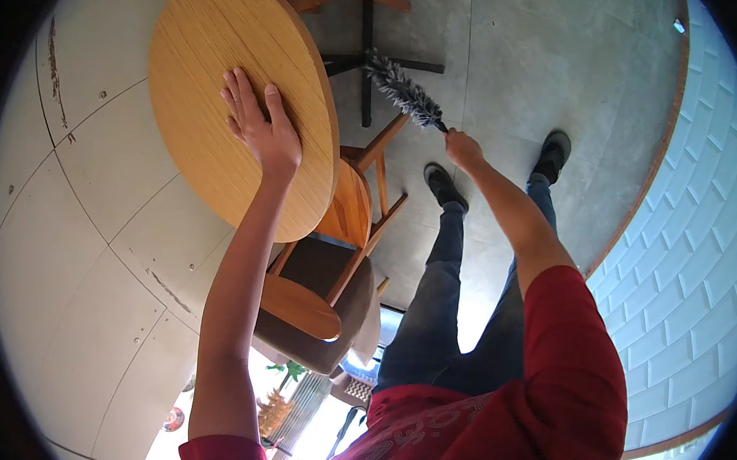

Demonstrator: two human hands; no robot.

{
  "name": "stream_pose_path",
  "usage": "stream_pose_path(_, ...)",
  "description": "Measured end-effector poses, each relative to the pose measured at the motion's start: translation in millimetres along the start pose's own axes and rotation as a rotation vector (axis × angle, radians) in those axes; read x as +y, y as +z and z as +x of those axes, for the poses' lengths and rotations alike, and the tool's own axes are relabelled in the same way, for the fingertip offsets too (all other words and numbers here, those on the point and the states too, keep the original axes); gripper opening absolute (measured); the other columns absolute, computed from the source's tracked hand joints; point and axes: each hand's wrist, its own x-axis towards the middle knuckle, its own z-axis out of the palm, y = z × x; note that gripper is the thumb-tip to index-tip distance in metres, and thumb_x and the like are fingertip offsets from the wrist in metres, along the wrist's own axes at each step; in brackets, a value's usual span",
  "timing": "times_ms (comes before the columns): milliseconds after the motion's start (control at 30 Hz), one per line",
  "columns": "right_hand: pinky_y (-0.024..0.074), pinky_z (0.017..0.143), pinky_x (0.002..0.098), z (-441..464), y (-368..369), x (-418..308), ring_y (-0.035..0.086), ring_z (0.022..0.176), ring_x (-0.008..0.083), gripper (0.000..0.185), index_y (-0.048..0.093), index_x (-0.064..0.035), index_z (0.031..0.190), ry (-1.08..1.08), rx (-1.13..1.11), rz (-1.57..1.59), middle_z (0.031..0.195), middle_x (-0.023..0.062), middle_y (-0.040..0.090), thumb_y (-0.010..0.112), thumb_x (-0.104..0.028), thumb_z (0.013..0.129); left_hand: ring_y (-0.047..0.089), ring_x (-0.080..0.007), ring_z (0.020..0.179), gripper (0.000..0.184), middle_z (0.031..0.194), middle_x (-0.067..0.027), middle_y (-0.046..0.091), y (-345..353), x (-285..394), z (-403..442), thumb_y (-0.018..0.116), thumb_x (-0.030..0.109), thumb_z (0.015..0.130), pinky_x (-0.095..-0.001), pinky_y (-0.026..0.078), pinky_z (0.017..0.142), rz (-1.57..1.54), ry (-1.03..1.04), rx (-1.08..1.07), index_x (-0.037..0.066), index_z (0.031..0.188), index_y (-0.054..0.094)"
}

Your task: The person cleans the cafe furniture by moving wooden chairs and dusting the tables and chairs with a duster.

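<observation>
Wooden, rounded worktop [200, 96] at 10 o'clock; grey floor [519, 63] at 12, white tiled wall [684, 255] at 3. Left hand [261, 133] rests flat on the worktop, fingers spread, gripping nothing. Right hand [464, 149], at 1 o'clock, closes round the handle of a fluffy grey duster [405, 92] above the floor. Red shirt [574, 366] lettering is only partly legible.

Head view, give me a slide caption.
Left hand flat on a wooden table, right hand gripping a gray duster.

Your left hand [265, 137] lies flat, palm down, thumb [275, 107] spread, left arm [238, 298] extended, your right hand [463, 150] curled tight, right arm [515, 208] outstretched
</observation>
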Motion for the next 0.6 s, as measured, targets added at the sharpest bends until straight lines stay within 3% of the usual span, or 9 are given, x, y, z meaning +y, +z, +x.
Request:
stream_pose_path(267,0.0548,0.078,0.0455,5.7,-2.1,-15.8,0.067,0.096,0.0333,0.036,0.063,-0.0027,0.103,0.049,-0.034,0.005,0.097,0.0171,0.069,0.044,-0.033,0.098,0.010,-0.0315,0.146,0.067,0.158,-0.0104,0.016,0.0,-1.9,-0.7,0.030,0.050,0.099,-0.0539,0.003,0.115,0.005,0.016,-0.004,0.009,0.151,0.023)
stream_pose_path(333,0.0549,0.079,0.0441,12.9,-18.7,-13.7,0.067,0.100,0.0305,0.030,0.068,-0.0075,0.101,-0.105,-0.167,-0.209,0.102,0.0134,0.069,0.048,-0.029,0.096,0.012,-0.0311,0.146,0.064,0.159,-0.0090,0.016,1.4,-1.4,-1.2,0.028,0.049,0.100,-0.0512,0.006,0.114,0.053,0.034,0.011,0.009,0.151,0.023)
stream_pose_path(467,0.0553,0.078,0.0426,38.0,-10.1,-28.8,0.067,0.099,0.0281,0.025,0.071,-0.0100,0.099,-0.136,-0.075,-0.286,0.106,0.0105,0.069,0.052,-0.024,0.093,0.011,-0.0309,0.146,0.065,0.158,-0.0089,0.016,0.5,-4.0,-1.1,0.027,0.049,0.100,-0.0510,0.006,0.114,0.054,0.032,0.007,0.009,0.151,0.023)
stream_pose_path(533,0.0552,0.079,0.0426,43.2,-4.9,-33.9,0.067,0.100,0.0265,0.023,0.071,-0.0098,0.100,0.051,-0.045,-0.119,0.109,0.0103,0.069,0.053,-0.022,0.091,0.009,-0.0310,0.146,0.067,0.158,-0.0104,0.016,1.5,-4.0,-1.0,0.030,0.050,0.099,-0.0517,0.003,0.115,0.015,0.028,0.003,0.008,0.151,0.023)
stream_pose_path(600,0.0552,0.080,0.0421,45.2,0.2,-32.1,0.067,0.100,0.0263,0.024,0.071,-0.0103,0.101,0.010,-0.092,-0.183,0.108,0.0102,0.069,0.053,-0.022,0.091,0.009,-0.0311,0.146,0.066,0.158,-0.0104,0.016,2.6,-3.6,-1.5,0.030,0.049,0.099,-0.0517,0.003,0.115,0.015,0.028,0.001,0.008,0.150,0.023)
